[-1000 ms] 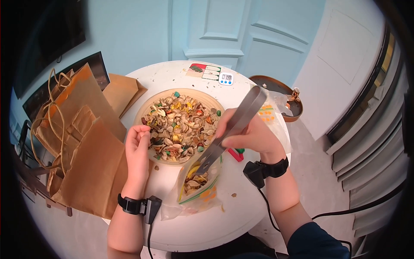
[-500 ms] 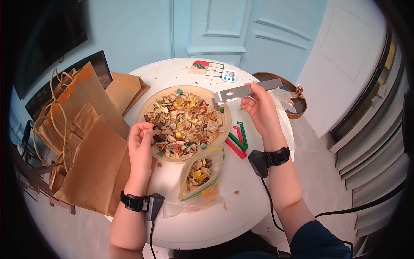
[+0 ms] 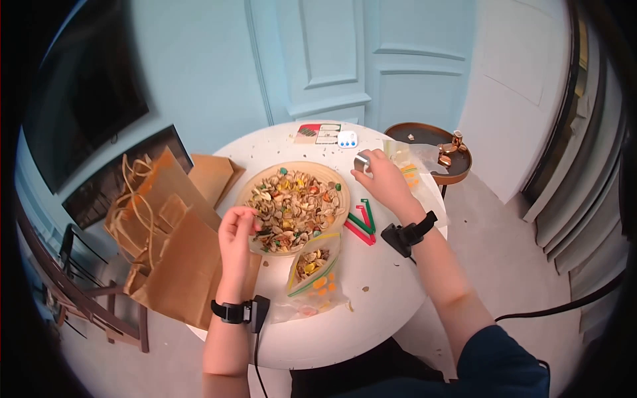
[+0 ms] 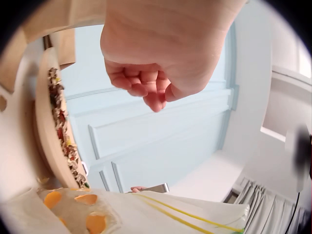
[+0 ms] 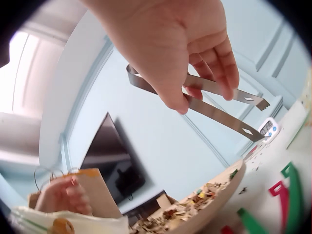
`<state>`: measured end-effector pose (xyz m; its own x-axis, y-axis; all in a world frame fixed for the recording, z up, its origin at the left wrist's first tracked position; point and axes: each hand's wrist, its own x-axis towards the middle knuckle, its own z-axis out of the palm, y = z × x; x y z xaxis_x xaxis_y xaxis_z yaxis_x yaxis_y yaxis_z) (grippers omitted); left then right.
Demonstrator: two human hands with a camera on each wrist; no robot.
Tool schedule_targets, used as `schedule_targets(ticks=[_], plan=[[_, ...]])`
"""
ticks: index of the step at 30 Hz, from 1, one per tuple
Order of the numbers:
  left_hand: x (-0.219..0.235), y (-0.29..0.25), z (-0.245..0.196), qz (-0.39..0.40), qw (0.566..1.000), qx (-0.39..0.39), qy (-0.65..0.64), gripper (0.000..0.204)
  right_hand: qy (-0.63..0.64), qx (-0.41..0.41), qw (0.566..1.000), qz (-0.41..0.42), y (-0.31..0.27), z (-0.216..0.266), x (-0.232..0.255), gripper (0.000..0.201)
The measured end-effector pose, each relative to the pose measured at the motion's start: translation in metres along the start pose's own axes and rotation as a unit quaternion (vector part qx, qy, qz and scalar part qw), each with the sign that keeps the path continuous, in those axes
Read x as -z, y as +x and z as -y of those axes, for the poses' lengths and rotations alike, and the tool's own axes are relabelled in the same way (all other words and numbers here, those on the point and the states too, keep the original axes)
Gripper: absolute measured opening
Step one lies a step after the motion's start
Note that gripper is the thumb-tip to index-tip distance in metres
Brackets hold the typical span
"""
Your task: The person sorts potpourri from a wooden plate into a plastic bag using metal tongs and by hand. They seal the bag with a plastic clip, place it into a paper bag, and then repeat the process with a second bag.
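Observation:
My right hand (image 3: 386,186) grips metal tongs (image 5: 219,116) over the far right of the table; their arms stand apart, with nothing between the toothed tips. My left hand (image 3: 235,237) hovers by the left rim of a wide bowl (image 5: 222,200), fingers loosely curled and no object visible in them. Dried petals and potpourri (image 3: 292,212) in brown, yellow, red and green fill the bowl. In front of it, a clear zip bag (image 3: 298,306) with orange prints gapes at the top and holds some of the same potpourri.
Green (image 3: 369,215) and red bag clips (image 3: 359,232) lie right of the bowl. Farther back are a white timer (image 3: 348,139), a card (image 3: 318,133) and another plastic bag (image 3: 405,166). Brown paper bags (image 3: 186,268) crowd the left side. A round side table (image 3: 462,174) stands beyond.
My right hand has lifted the tongs out of the zip bag and carried them away to the far right. The left hand stays beside the bowl. The head view has tilted up.

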<state>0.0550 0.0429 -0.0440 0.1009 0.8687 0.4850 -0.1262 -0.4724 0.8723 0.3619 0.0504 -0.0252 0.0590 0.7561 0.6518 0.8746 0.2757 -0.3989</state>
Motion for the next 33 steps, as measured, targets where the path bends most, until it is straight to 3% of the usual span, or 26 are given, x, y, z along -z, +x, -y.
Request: schedule_targets(ticks=[1,2,3,4,6,7,9,10,12,15,17,24,26,28,29,30,32,33], plan=[[-0.005,-0.001,-0.012,0.031,0.999,0.003,0.011,0.013,0.003,-0.001,1.000,-0.011,-0.001,-0.001,0.007,0.036],[-0.005,-0.002,-0.020,0.086,0.996,0.029,0.018,0.016,-0.083,0.015,0.996,0.026,-0.001,-0.003,0.015,0.037],[-0.010,-0.003,-0.032,0.091,0.995,0.023,0.020,0.016,-0.170,0.029,0.983,0.064,-0.001,-0.005,0.022,0.038],[-0.016,-0.007,-0.046,0.164,0.984,0.047,0.048,0.018,-0.170,0.026,0.983,0.058,-0.002,-0.007,0.028,0.038],[-0.020,-0.017,-0.063,0.273,0.952,0.102,0.095,0.024,-0.227,-0.016,0.964,0.138,-0.005,-0.011,0.036,0.037],[-0.022,-0.023,-0.072,0.276,0.951,0.098,0.098,0.024,-0.226,-0.017,0.965,0.133,-0.008,-0.014,0.037,0.037],[-0.023,-0.036,-0.092,0.368,0.868,-0.028,0.331,0.030,-0.235,-0.095,0.940,0.230,-0.013,-0.021,0.034,0.035],[-0.020,-0.044,-0.086,0.378,0.865,-0.034,0.328,0.032,-0.232,-0.095,0.942,0.225,-0.016,-0.024,0.031,0.035],[-0.016,-0.060,-0.086,0.383,0.842,-0.068,0.373,0.031,-0.237,-0.120,0.910,0.318,-0.024,-0.026,0.023,0.038],[-0.011,-0.078,-0.081,0.375,0.809,-0.101,0.441,0.026,-0.232,-0.137,0.899,0.345,-0.037,-0.026,0.016,0.040],[-0.008,-0.087,-0.079,0.347,0.850,-0.014,0.395,0.019,-0.239,-0.132,0.896,0.350,-0.042,-0.027,0.012,0.041],[-0.001,-0.091,-0.128,0.251,0.904,-0.075,0.337,0.008,-0.188,-0.137,0.920,0.316,-0.050,-0.033,0.008,0.043],[0.003,-0.088,-0.137,0.239,0.914,-0.081,0.317,0.008,-0.172,-0.107,0.947,0.250,-0.044,-0.028,0.012,0.043],[0.005,-0.088,-0.148,0.220,0.928,-0.087,0.288,0.006,-0.075,-0.061,0.982,0.160,-0.036,0.003,0.026,0.043],[0.006,-0.087,-0.149,0.220,0.928,-0.088,0.287,0.006,0.118,-0.077,0.975,0.174,-0.035,0.021,0.033,0.043],[0.007,-0.087,-0.149,0.197,0.952,-0.075,0.221,0.006,0.307,-0.089,0.930,0.182,-0.035,0.040,0.040,0.042],[0.009,-0.087,-0.145,0.174,0.974,-0.059,0.132,0.005,0.525,-0.046,0.820,0.223,-0.046,0.081,0.057,0.039],[0.007,-0.086,-0.142,0.174,0.974,-0.058,0.131,0.005,0.524,-0.047,0.821,0.224,-0.054,0.095,0.059,0.039]])
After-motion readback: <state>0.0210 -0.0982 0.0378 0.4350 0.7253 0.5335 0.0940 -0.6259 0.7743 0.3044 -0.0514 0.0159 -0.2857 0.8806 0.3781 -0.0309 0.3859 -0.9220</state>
